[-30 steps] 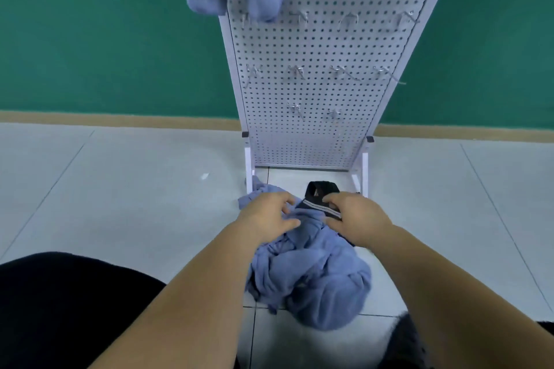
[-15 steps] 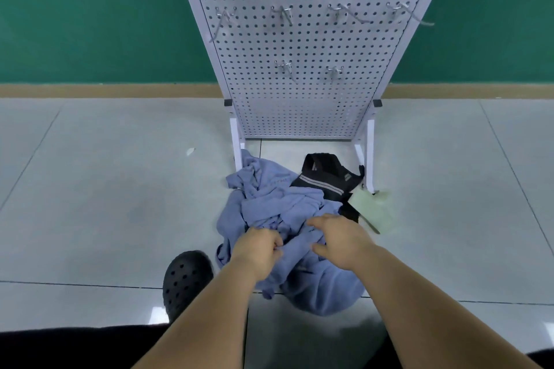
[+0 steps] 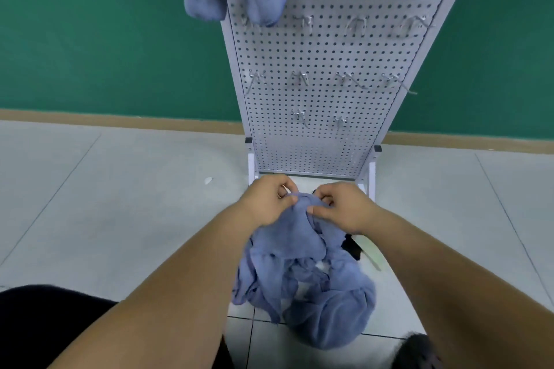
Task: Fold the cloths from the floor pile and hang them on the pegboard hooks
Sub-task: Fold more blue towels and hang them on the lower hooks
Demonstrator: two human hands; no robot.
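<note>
1. This is looking like a bare indoor room, its exact use unclear.
2. A plain green wall (image 3: 105, 39) is meeting a tan skirting strip (image 3: 120, 119) and pale floor tiles (image 3: 120, 204).
3. A white freestanding pegboard (image 3: 323, 48) is carrying metal hooks (image 3: 300, 77), suggesting a display or storage setup.

Pale tiled floor (image 3: 120, 219); on it a blue cloth pile (image 3: 329, 308); a black cloth (image 3: 350, 246); the white pegboard stand (image 3: 314, 147)

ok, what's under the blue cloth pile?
At the right edge of the blue cloth pile a black item and a pale green piece poke out; whatever else lies beneath is covered.
</note>
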